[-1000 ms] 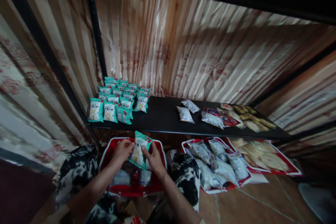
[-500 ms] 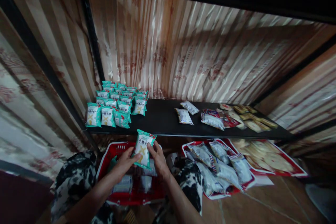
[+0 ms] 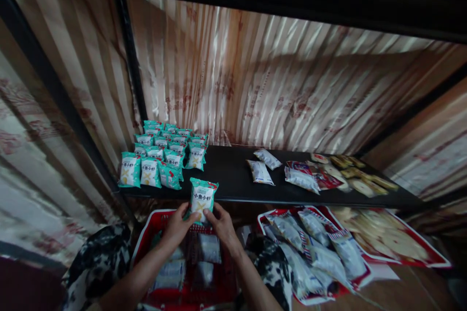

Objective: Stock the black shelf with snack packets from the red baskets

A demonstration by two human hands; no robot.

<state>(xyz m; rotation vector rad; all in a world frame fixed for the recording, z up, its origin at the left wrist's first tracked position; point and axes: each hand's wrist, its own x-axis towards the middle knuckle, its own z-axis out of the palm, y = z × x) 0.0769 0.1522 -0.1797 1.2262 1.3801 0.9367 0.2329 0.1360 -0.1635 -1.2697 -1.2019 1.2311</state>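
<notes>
Pinching teal-and-white packet [image 3: 203, 198] low, fingers of my left hand [image 3: 180, 225] and right hand [image 3: 223, 226]; uneven thumb pressure could topple it.

Left hand [image 3: 180, 225] and right hand [image 3: 223, 223] hold a green bag [image 3: 203, 198] upright by its lower part, above the far side of a red basket [image 3: 140, 238]. Matching bags [image 3: 150, 173] stand in rows (left end of the black shelf [image 3: 226, 170]); two pale packets [image 3: 260, 172] lie near its middle.
</notes>
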